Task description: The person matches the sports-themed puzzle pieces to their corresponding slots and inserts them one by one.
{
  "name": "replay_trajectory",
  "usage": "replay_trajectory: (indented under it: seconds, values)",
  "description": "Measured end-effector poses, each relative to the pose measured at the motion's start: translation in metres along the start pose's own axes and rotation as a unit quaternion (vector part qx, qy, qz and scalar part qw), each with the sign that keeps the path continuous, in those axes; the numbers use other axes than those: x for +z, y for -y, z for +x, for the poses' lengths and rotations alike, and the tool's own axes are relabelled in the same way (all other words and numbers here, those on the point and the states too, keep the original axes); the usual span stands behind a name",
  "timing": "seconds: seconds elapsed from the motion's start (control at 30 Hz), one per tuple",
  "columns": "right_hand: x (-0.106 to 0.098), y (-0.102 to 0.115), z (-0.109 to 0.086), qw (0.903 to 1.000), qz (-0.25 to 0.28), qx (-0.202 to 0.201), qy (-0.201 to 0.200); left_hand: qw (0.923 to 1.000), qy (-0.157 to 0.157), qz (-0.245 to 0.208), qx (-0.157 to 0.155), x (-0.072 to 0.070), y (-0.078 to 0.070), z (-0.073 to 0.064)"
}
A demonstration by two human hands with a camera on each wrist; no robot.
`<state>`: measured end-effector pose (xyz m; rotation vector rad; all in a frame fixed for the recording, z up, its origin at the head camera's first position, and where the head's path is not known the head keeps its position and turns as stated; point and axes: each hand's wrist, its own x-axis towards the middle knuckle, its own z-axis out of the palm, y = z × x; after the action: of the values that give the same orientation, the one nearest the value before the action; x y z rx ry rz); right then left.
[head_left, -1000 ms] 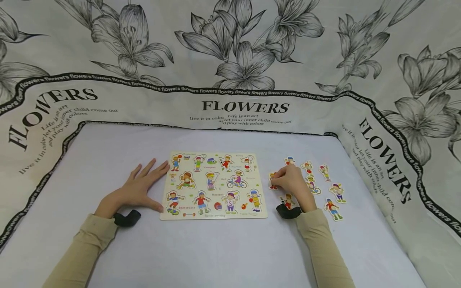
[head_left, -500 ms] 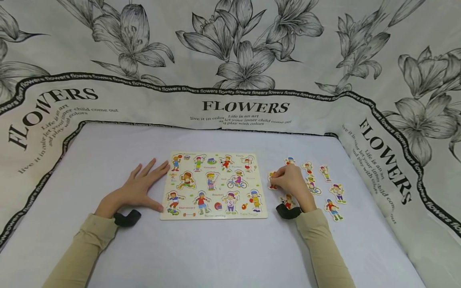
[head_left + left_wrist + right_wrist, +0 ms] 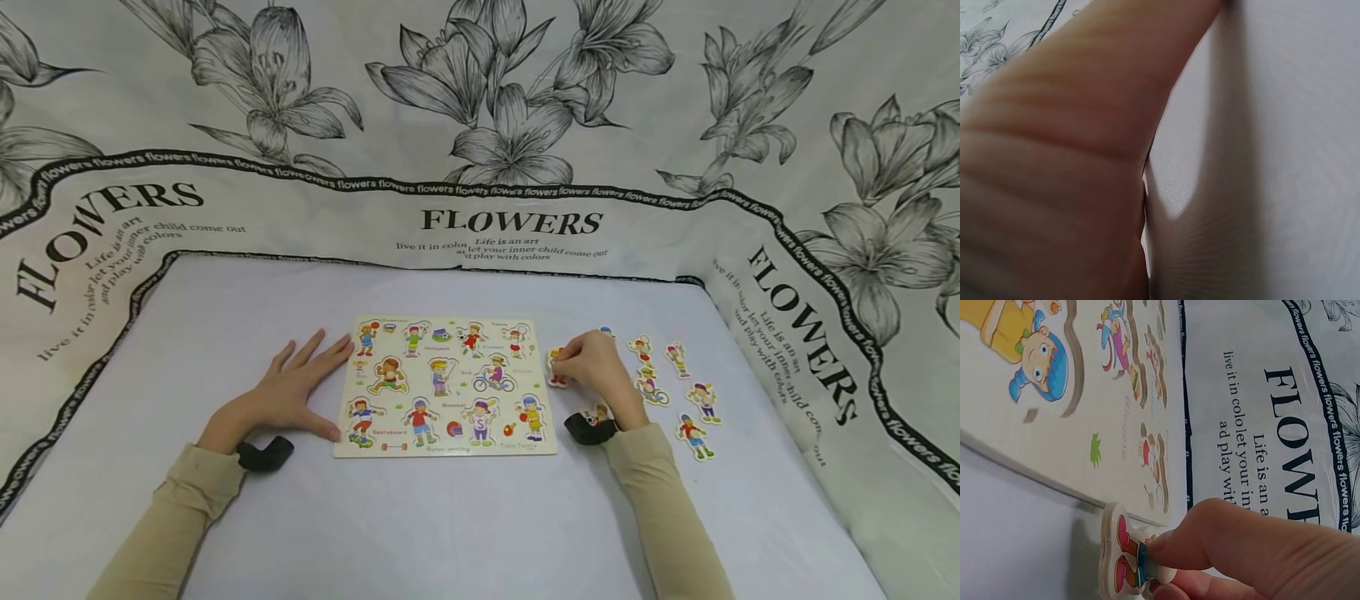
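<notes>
A wooden puzzle board with printed sports children lies on the table. At its left side my left hand rests with spread fingers, thumb and fingertips right at the board's edge; the left wrist view shows mostly the palm side close up. My right hand pinches a puzzle piece shaped like a child between thumb and fingers. In the right wrist view this piece, with pink shoes and a teal garment, stands tilted on its side close to the board's edge. Fingers hide its upper part.
Several loose child-shaped pieces lie right of the board, among them a cyclist, a purple-capped figure and a blue-capped figure. One footballer piece is partly hidden behind the right black wrist camera. Flower-printed cloth surrounds the table.
My right hand has moved left with the pinched piece, from among the loose pieces to beside the board's right edge. My left hand and the board have stayed put.
</notes>
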<state>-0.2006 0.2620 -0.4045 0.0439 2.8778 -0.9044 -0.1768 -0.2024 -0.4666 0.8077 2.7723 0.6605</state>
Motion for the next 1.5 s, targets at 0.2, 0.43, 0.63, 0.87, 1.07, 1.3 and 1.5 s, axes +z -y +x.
replay_trajectory:
  seconds: [0.2, 0.43, 0.63, 0.87, 1.07, 1.3, 1.5]
  values:
    - [0.002, 0.012, 0.005, 0.9999, 0.008, -0.002, 0.006, 1.0, 0.003, 0.002, -0.004, 0.001, 0.001, 0.0]
    - [0.007, 0.028, 0.013, 1.0, 0.006, -0.007, 0.003, 1.0, 0.003, 0.003, -0.004, 0.0, 0.001, 0.0]
    - [0.013, 0.039, 0.021, 0.9997, 0.016, -0.018, 0.01, 1.0, 0.003, 0.004, -0.002, 0.0, 0.0, 0.001]
    - [0.023, 0.055, 0.029, 0.9987, 0.021, -0.044, 0.017, 1.0, 0.003, 0.006, -0.002, 0.0, -0.001, 0.0]
    - [0.032, 0.072, 0.036, 0.9978, 0.02, -0.055, 0.03, 1.0, 0.002, 0.007, 0.0, 0.0, 0.0, 0.001]
    - [0.046, 0.087, 0.042, 0.9968, 0.028, -0.064, 0.039, 1.0, 0.0, 0.008, 0.003, 0.001, 0.001, 0.001]
    - [0.056, 0.099, 0.048, 0.9956, 0.04, -0.068, 0.051, 0.9999, -0.006, 0.012, 0.003, 0.002, 0.001, 0.001]
